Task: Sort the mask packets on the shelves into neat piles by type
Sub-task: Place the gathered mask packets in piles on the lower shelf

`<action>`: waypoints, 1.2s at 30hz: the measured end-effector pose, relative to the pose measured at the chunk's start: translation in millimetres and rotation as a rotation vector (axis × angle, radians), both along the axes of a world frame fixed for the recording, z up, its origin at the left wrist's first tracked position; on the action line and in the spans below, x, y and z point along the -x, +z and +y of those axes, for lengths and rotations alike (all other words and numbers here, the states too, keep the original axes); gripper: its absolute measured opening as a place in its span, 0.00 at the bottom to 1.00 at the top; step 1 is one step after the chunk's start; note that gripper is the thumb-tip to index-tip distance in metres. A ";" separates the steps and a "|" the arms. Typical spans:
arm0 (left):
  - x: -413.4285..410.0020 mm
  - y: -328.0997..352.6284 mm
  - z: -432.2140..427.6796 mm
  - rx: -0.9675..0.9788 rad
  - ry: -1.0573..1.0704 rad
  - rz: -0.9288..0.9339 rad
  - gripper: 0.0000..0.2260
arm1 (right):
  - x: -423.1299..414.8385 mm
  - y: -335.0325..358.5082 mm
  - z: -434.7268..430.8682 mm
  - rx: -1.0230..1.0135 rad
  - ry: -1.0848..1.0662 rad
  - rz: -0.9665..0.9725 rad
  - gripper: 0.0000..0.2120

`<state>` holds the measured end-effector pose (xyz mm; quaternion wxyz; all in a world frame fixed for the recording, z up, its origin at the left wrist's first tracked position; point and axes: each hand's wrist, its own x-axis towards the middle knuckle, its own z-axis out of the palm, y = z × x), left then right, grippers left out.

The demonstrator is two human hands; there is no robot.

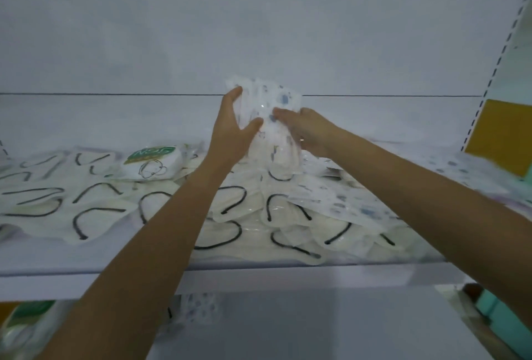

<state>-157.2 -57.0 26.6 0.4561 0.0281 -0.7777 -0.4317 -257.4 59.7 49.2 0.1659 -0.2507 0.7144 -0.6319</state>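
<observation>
A bundle of blue-dotted mask packets (269,106) stands upright at the back of the white shelf (86,269). My left hand (234,126) grips its left side, thumb in front. My right hand (305,129) holds its right side, fingers across the front. Cream mask packets with black ear loops (95,210) lie spread over the shelf below my arms. More blue-dotted packets (345,201) lie loose to the right. A white packet with a green label (152,162) rests on the cream ones at the left.
A yellow and teal panel (501,135) and a perforated upright (489,74) bound the shelf on the right. On the lower shelf lie green-labelled packets (23,322), a dotted packet (201,306) and teal boxes (501,316).
</observation>
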 end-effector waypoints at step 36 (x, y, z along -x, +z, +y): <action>4.7 -47.9 -5.8 0.164 0.316 0.125 0.24 | 94.8 16.8 75.0 -0.531 -0.255 0.352 0.30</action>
